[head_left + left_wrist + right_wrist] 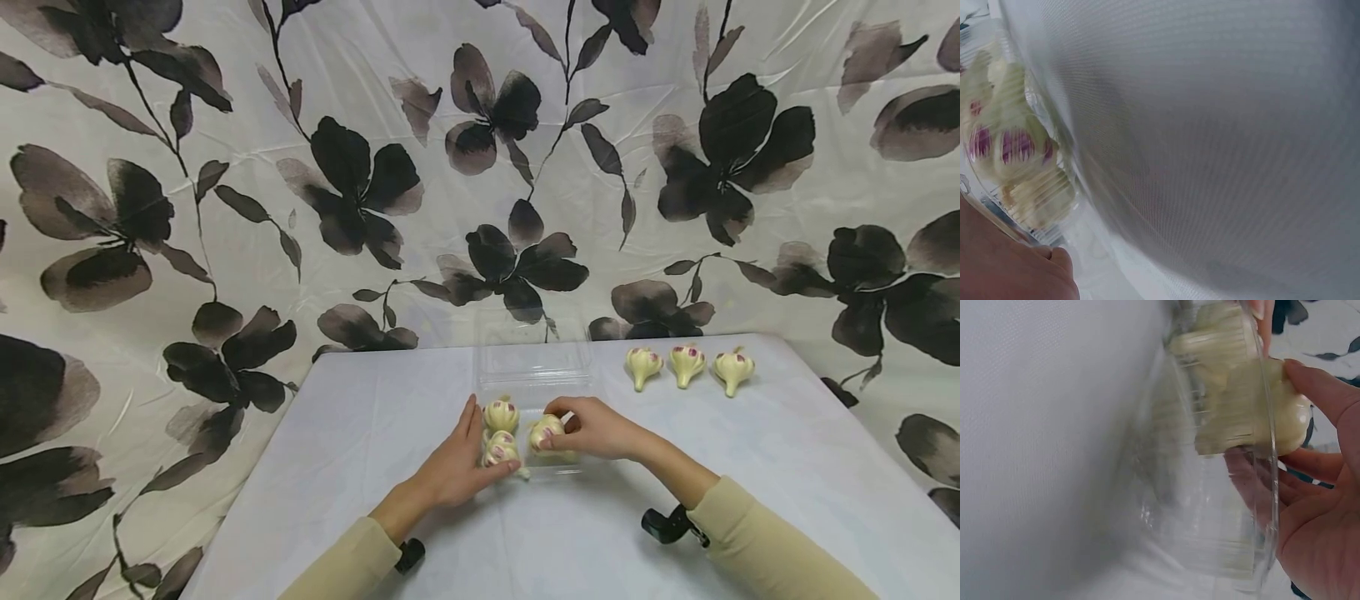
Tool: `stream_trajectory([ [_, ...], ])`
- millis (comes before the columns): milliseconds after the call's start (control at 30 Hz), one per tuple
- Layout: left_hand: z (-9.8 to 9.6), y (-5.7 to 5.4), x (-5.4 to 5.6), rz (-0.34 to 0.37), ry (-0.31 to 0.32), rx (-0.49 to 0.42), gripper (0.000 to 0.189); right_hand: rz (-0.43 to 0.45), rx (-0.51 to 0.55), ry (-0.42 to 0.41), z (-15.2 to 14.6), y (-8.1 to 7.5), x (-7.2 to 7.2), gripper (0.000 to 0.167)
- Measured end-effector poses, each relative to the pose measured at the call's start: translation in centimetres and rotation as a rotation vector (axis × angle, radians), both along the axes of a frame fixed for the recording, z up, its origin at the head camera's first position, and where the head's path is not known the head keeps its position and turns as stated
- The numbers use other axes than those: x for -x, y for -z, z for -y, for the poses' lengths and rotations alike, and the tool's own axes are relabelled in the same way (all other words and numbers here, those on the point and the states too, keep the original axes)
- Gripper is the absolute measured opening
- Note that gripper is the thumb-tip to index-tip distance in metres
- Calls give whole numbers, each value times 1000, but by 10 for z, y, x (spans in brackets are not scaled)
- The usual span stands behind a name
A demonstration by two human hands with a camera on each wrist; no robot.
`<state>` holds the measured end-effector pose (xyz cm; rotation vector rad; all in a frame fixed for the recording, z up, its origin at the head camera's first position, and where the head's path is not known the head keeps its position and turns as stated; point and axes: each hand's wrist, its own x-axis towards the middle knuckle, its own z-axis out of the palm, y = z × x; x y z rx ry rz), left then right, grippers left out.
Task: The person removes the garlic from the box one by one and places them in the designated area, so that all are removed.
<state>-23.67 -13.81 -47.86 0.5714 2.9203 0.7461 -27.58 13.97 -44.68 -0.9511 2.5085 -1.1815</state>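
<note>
Head view: a clear container (pixel 564 471) sat on the bench (pixel 360 417), its lid (pixel 534 362) open at the far side. The packing of garlic looked about half done. A far bulb (pixel 500 416) and a near bulb (pixel 499 447) lay in the container's left part, and the right hand (pixel 600 429) had a third, the held bulb (pixel 546 430), at its right part, thumb and fingers closed around it. Whether that one had touched the container's floor, or covered another bulb, could not be told. The left hand (pixel 452 471) lay along the container's left side, fingers straight, thumb reaching across its near edge, gripping nothing plainly visible. Three loose bulbs (pixel 687 365) stood in a row outside, beyond the container to the right; those, and probably shutting the lid, seemed left to do.
</note>
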Motion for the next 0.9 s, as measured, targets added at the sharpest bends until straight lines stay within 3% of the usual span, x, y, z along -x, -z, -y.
stream_trajectory([
  [400,0,1,0,-19,1,-3,118,-8,30,32,-15,-8,-2,44],
  [900,0,1,0,-23,3,6,118,8,53,140,-34,-15,-2,51],
])
